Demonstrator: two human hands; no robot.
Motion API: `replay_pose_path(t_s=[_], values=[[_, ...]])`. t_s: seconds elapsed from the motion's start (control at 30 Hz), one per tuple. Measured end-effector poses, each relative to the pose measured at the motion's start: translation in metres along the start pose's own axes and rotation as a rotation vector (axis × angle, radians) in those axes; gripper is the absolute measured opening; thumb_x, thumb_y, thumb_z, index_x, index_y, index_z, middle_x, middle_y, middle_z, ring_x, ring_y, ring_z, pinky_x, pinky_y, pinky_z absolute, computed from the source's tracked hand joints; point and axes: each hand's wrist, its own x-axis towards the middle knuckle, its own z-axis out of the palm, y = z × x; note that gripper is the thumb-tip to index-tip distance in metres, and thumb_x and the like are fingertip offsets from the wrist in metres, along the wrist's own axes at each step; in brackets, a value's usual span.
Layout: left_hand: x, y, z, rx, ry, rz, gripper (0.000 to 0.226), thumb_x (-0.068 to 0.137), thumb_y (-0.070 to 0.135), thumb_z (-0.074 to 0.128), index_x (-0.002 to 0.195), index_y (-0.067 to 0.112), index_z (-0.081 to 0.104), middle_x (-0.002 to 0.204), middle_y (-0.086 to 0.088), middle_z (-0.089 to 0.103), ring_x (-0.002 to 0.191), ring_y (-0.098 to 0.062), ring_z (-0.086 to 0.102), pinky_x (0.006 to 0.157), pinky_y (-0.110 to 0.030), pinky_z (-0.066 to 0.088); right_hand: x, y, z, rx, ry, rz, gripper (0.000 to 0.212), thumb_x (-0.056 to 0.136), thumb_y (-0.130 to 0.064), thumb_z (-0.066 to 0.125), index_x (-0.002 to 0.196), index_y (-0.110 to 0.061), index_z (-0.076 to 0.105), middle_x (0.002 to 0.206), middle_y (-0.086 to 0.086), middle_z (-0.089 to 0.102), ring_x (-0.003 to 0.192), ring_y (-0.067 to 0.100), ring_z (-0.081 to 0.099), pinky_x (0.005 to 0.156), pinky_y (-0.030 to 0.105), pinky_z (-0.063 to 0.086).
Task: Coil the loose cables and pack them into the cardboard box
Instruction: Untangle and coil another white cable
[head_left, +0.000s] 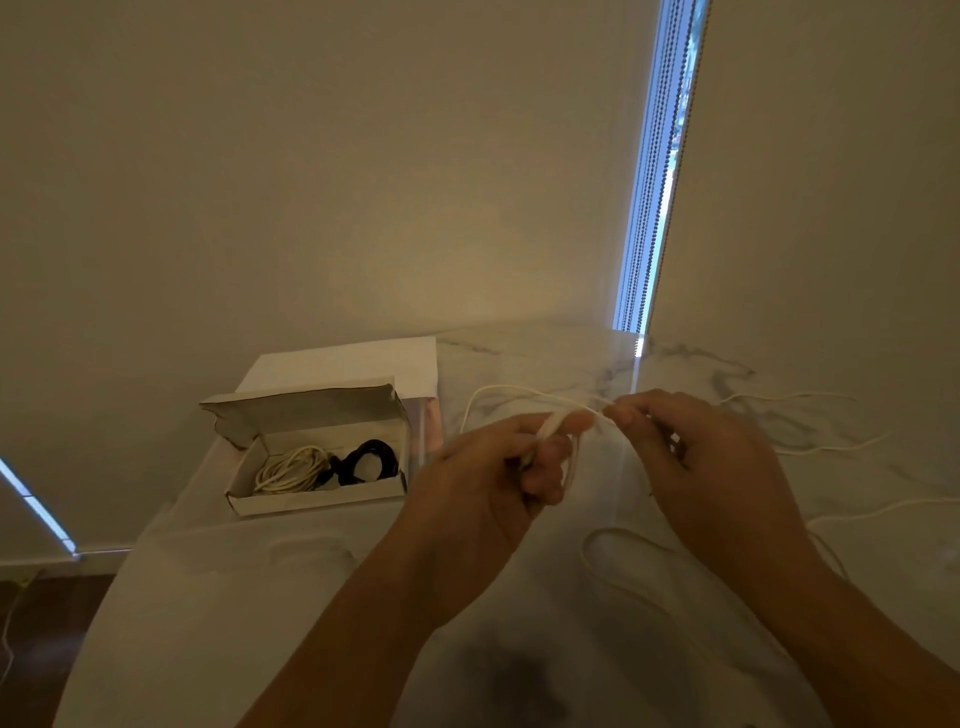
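Head view: the left hand (493, 467) is gripping the white cable (550, 423) with curled fingers; the right hand (691, 457) is pinching it just beside. Loops should be kept even, slack fed steadily. The thin, pale cable is trailing across the marble table (519, 358). The cardboard box (311, 500) is sitting open leftward, holding two coils.

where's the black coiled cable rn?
Head view, left of the hands: the black coiled cable lies inside the open cardboard box, at its right end, beside the white coiled cable.
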Motion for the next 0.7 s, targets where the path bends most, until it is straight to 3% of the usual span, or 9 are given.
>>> replay_pose_path(t_s=[0.1,0.17,0.37,0.5,0.63,0.7], values=[[-0.004,0.009,-0.006,-0.267,0.009,0.062,0.042,0.091,0.013,0.045,0.125,-0.01,0.055,0.078,-0.001,0.05,0.065,-0.007,0.042,0.067,-0.021,0.045,-0.003,0.002,0.005,-0.044,-0.078,-0.007,0.034,0.096,-0.055,0.041,0.104,-0.04,0.07,0.08,-0.009,0.068,0.07,0.008,0.058,0.061,0.026,0.045],[-0.006,0.012,-0.011,-0.345,0.06,0.104,0.044,0.096,0.013,0.042,0.133,-0.008,0.05,0.084,-0.001,0.05,0.067,-0.007,0.043,0.07,-0.021,0.046,-0.006,-0.004,0.008,-0.06,-0.134,-0.027,0.034,0.093,-0.056,0.042,0.108,-0.042,0.069,0.082,-0.013,0.069,0.071,0.005,0.059,0.062,0.023,0.044],[-0.002,0.016,-0.018,-0.364,0.26,0.192,0.042,0.097,0.013,0.046,0.133,-0.009,0.051,0.088,-0.004,0.056,0.072,-0.007,0.048,0.073,-0.019,0.049,-0.019,-0.021,0.016,-0.082,-0.307,-0.126,0.037,0.095,-0.055,0.042,0.123,-0.042,0.063,0.101,-0.017,0.073,0.085,0.005,0.066,0.073,0.02,0.048],[0.001,0.017,-0.03,-0.344,0.371,0.287,0.039,0.101,0.006,0.045,0.135,-0.013,0.046,0.095,-0.009,0.059,0.076,-0.01,0.052,0.075,-0.02,0.052,-0.029,-0.037,0.015,-0.075,-0.365,-0.225,0.042,0.096,-0.058,0.036,0.133,-0.046,0.052,0.091,-0.014,0.072,0.074,0.008,0.065,0.064,0.019,0.043],[0.004,0.011,-0.03,-0.202,0.443,0.353,0.032,0.1,0.002,0.045,0.126,-0.015,0.052,0.102,-0.015,0.06,0.078,-0.014,0.055,0.086,-0.028,0.048,-0.038,-0.047,0.018,-0.069,-0.427,-0.292,0.05,0.096,-0.061,0.024,0.141,-0.046,0.04,0.095,-0.014,0.067,0.08,0.009,0.061,0.071,0.023,0.048],[0.005,0.007,-0.028,-0.117,0.48,0.357,0.028,0.099,0.001,0.046,0.12,-0.013,0.057,0.099,-0.013,0.064,0.08,-0.016,0.057,0.086,-0.029,0.048,-0.039,-0.048,0.018,-0.054,-0.422,-0.323,0.057,0.092,-0.063,0.018,0.138,-0.044,0.044,0.092,-0.015,0.067,0.071,0.005,0.057,0.067,0.019,0.047]])
